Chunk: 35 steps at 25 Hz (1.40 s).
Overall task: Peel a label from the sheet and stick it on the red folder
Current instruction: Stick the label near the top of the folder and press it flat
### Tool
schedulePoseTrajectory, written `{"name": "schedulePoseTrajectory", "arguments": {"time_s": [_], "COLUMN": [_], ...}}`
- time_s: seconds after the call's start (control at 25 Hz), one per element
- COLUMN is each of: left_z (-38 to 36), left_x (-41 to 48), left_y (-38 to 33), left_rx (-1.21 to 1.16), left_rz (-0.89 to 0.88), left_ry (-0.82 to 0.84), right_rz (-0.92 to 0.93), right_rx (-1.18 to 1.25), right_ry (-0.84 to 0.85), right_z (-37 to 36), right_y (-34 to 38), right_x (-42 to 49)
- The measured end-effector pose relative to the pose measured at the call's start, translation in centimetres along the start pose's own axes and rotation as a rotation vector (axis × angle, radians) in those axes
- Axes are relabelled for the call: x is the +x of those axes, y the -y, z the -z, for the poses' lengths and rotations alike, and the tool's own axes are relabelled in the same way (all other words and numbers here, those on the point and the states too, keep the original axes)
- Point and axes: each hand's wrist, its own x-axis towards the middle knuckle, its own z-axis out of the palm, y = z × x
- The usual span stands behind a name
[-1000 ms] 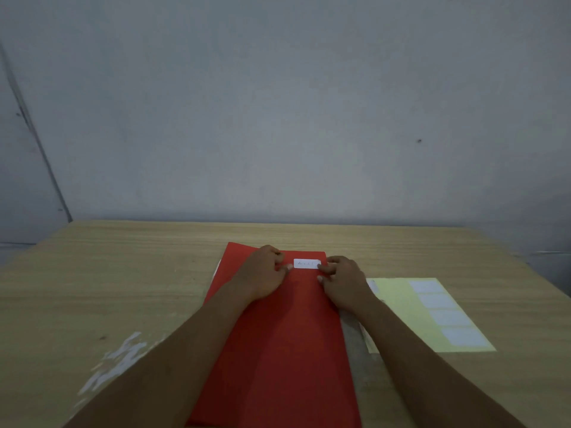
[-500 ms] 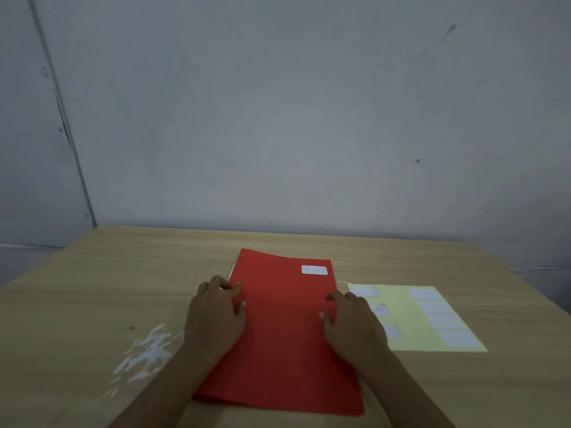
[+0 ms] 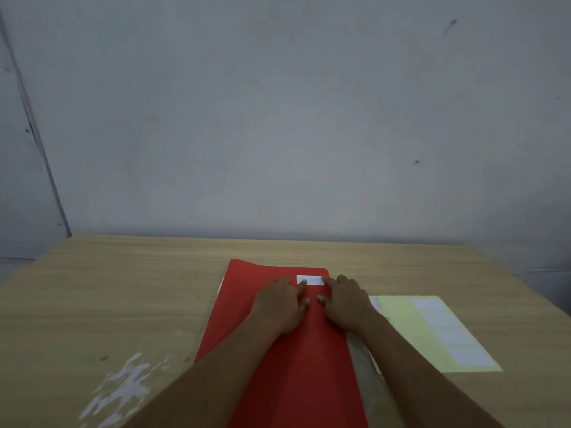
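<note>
So the red folder point(image 3: 278, 350) is lying flat on the wooden table point(image 3: 123, 288), running from the near edge out toward the wall, and the white label point(image 3: 310, 280) is sitting on it up at the far end, close to the far right corner. Both hands are palm-down on the folder right by it: the left hand point(image 3: 279, 305) has a fingertip on the label's left end, and the right hand point(image 3: 347, 304) has a fingertip touching its right end. Neither grip is closed around anything, fingers are spread out flat and just pressing down. Off to the right of the folder there's the pale yellow label sheet point(image 3: 398, 329) lying flat on the table, with a column of white labels along its right side. Some patchy white marks point(image 3: 123, 387) on the tabletop near left.
</note>
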Motion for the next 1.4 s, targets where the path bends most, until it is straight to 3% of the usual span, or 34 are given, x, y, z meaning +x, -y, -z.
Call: {"name": "schedulePoseTrajectory", "arguments": {"time_s": [0.24,0.44,0.64,0.76,0.96,1.16,1.4], "left_z": [-0.6,-0.1,-0.2,-0.1,0.2,0.3,0.2], "left_x": [2.2,3.4,3.9,4.1,4.4,4.6,4.7], "left_y": [0.9,0.5,0.5,0.4,0.4,0.4,0.4], "left_rx": [0.068,0.096,0.077,0.073,0.064,0.073,0.06], "left_rz": [-0.035,-0.036,0.019,0.052,0.059,0.062,0.084], "left_ry": [0.11,0.175,0.219,0.233,0.261,0.275,0.289], "right_rz": [0.016,0.068,0.004,-0.015,-0.011,0.054,0.04], "right_rx": [0.007,-0.026,0.03,0.066,0.084,0.079,0.057], "right_ry": [0.086,-0.029,0.199,0.245,0.266,0.163,0.233], "right_z": [0.6,-0.3,1.2,1.7,1.9,1.2,1.6], "right_y": [-0.3,-0.7,-0.3,-0.1,-0.1,-0.8,-0.4], "right_x": [1.0,0.2,1.9,2.3,2.8,1.5,2.2]}}
